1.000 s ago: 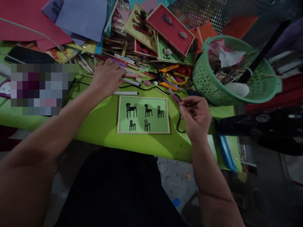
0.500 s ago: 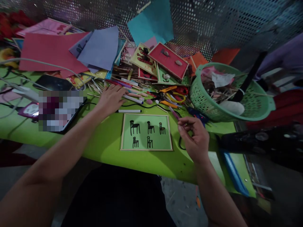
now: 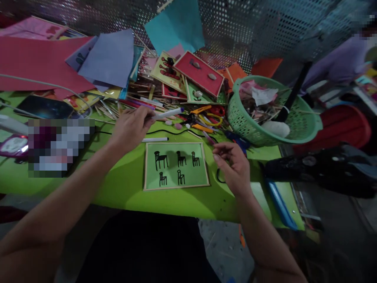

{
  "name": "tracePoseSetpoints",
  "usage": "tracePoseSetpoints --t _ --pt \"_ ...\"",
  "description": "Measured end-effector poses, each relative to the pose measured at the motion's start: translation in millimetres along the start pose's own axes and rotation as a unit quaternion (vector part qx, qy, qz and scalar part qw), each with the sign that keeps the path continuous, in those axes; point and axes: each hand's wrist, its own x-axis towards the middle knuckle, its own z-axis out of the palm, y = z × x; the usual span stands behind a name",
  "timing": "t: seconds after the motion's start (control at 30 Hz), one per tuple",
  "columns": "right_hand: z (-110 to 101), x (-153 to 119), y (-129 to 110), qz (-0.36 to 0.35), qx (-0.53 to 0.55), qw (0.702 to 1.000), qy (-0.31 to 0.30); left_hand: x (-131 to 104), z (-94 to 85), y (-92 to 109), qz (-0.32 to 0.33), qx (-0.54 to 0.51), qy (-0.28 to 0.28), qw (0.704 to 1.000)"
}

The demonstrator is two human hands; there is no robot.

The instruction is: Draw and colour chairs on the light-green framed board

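My left hand [image 3: 131, 127] is closed round a white marker [image 3: 168, 114] with a blue-violet cap, which points to the right above the table. Another white marker [image 3: 155, 139] with a dark tip lies just below that hand. Between my hands lies a green card [image 3: 172, 184] with a thin wooden frame and several black chairs drawn on it. Right of the card, my right hand [image 3: 232, 165] is pinched at the lower end of a slim pinkish-purple pen [image 3: 208, 137]. Its exact kind is hard to make out.
A green basket [image 3: 250, 125] of scraps stands at the right. Scissors [image 3: 213, 120], sticks, pebbles and framed pictures [image 3: 203, 74] crowd the back. At the left are a tablet [image 3: 79, 145] and a phone [image 3: 41, 107]. A black cable [image 3: 173, 133] runs behind the card.
My left hand has closed on the white marker and lifted it from the pile. My right hand keeps its pinch almost unmoved. The view has shifted slightly to the right.
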Motion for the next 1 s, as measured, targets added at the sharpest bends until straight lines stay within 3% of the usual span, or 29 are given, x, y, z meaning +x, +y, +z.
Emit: tracePoseSetpoints --t 0.07,0.17,0.23,0.3,0.5,0.7,0.8,0.9,1.0 --pt "2.7 0.0 -3.1 0.048 0.098 0.994 -0.028 -15.3 5.6 32.0 0.029 -0.073 -0.017 0.997" --pt "9.9 -4.7 -6.8 0.095 0.231 0.963 -0.102 -39.2 19.4 74.8 0.105 -0.168 -0.157 0.968" --pt "15.6 -9.6 -6.6 0.113 0.273 0.943 -0.152 -49.4 28.4 88.9 0.125 -0.207 -0.218 0.945" --pt "20.2 -13.2 -4.8 0.139 0.299 0.930 -0.166 -52.7 35.2 90.3 0.107 -0.211 -0.246 0.940" --pt "23.8 -9.9 -5.8 0.206 0.361 0.904 -0.095 -47.4 41.4 74.1 0.098 -0.175 -0.257 0.945" --pt "23.1 -10.1 -9.1 0.202 0.360 0.909 -0.064 -48.6 42.7 76.6 0.136 -0.040 -0.269 0.953" --pt "23.6 -11.5 -7.4 0.200 0.364 0.906 -0.080 -49.3 43.1 80.2 0.157 0.030 -0.262 0.952" --pt "25.8 -12.3 -6.5 0.195 0.346 0.912 -0.105 -48.9 42.3 84.5 0.168 0.063 -0.262 0.948" --pt "29.1 -12.8 -7.9 0.184 0.329 0.923 -0.074 -46.6 40.4 88.4 0.188 0.069 -0.252 0.947"
